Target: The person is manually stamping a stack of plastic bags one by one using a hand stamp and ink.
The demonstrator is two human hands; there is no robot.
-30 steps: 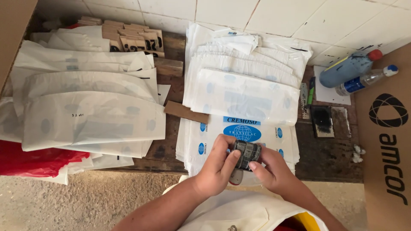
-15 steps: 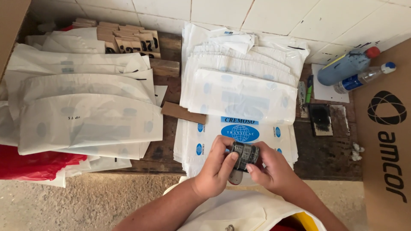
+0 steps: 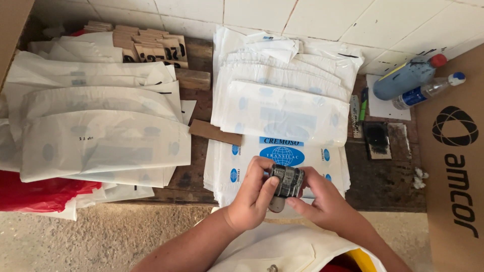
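From the head camera, both hands meet low over the wooden bench (image 3: 388, 186) and share one small thing — a dark, ribbed band stamp (image 3: 286, 181) with a pale handle poking out beneath. The left hand (image 3: 252, 194) is clamped on it, thumb across the bands; the right hand (image 3: 322, 201) pinches its far side with the fingertips, seemingly to steady it while the bands are worked. It hangs just above the nearest printed plastic bag (image 3: 282, 153), white and glossy with blue ovals, atop a fanned stack (image 3: 282, 95). A second stack (image 3: 101, 126) lies to the left — overlapped so each edge shows. An inky black pad (image 3: 377, 138) and two bottles (image 3: 418, 80) sit to the right, near a cardboard box (image 3: 454, 166).
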